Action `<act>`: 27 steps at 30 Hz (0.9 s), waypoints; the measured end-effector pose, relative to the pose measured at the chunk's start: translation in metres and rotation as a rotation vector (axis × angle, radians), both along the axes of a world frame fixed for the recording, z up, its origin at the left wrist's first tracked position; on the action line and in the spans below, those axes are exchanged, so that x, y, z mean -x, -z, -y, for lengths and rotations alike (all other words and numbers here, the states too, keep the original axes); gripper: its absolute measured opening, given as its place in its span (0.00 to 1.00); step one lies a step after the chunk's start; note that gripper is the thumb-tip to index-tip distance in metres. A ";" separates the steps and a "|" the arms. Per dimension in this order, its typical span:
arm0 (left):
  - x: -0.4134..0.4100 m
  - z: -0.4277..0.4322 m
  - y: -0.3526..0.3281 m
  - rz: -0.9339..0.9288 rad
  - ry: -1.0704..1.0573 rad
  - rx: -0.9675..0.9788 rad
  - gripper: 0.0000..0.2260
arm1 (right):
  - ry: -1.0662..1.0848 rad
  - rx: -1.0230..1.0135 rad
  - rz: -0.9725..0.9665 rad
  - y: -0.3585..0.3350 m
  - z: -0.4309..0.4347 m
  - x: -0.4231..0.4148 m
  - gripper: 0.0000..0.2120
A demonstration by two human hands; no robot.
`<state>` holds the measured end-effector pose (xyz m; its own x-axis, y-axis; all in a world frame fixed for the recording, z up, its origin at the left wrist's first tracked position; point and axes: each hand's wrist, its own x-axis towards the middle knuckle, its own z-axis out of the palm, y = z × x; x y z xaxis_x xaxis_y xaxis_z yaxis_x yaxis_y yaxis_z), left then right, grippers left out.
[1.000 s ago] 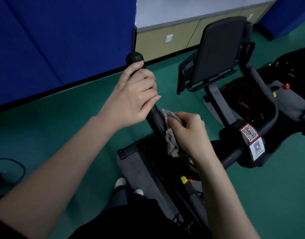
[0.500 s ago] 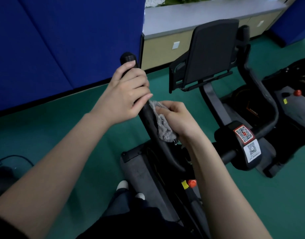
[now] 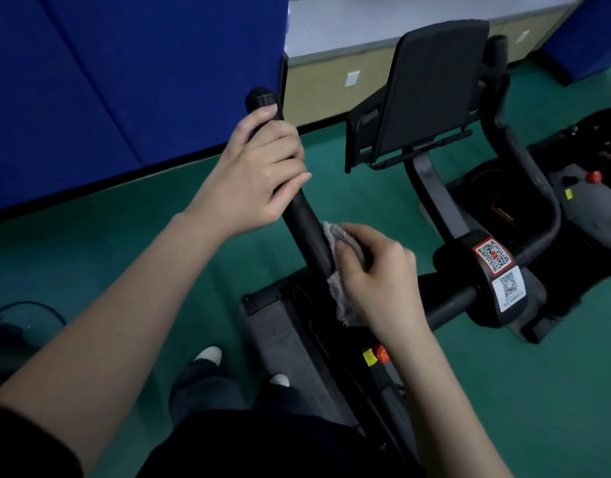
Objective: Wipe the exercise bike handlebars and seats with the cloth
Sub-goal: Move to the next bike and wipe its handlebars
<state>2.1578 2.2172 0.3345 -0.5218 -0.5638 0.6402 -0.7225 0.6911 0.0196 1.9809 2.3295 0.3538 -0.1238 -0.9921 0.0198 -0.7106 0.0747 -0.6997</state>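
Head view, right hand (image 3: 380, 277) gripping cloth (image 3: 342, 298), handlebar (image 3: 304, 219)

The cloth (image 3: 343, 298) is looking mottled grey, the handlebar (image 3: 306, 222) black, the floor (image 3: 504, 391) green, the wall panels (image 3: 142, 81) blue, the stickers (image 3: 492, 254) showing QR patterns

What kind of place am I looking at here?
Probably a gym or fitness room: an exercise bike handlebar, an upright black panel on a post, and a second machine on green flooring.
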 end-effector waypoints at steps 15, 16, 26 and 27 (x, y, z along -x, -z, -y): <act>-0.006 0.016 0.011 -0.106 0.181 0.042 0.13 | 0.739 0.487 -0.170 0.029 -0.036 -0.075 0.06; -0.006 0.016 0.011 -0.119 0.196 0.038 0.12 | 0.795 0.530 -0.177 0.031 -0.030 -0.084 0.06; -0.010 0.028 0.013 -0.153 0.348 0.039 0.13 | 1.014 0.800 -0.263 0.050 0.039 -0.151 0.06; -0.010 0.028 0.014 -0.155 0.350 0.038 0.13 | 1.039 0.807 -0.283 0.052 0.034 -0.149 0.06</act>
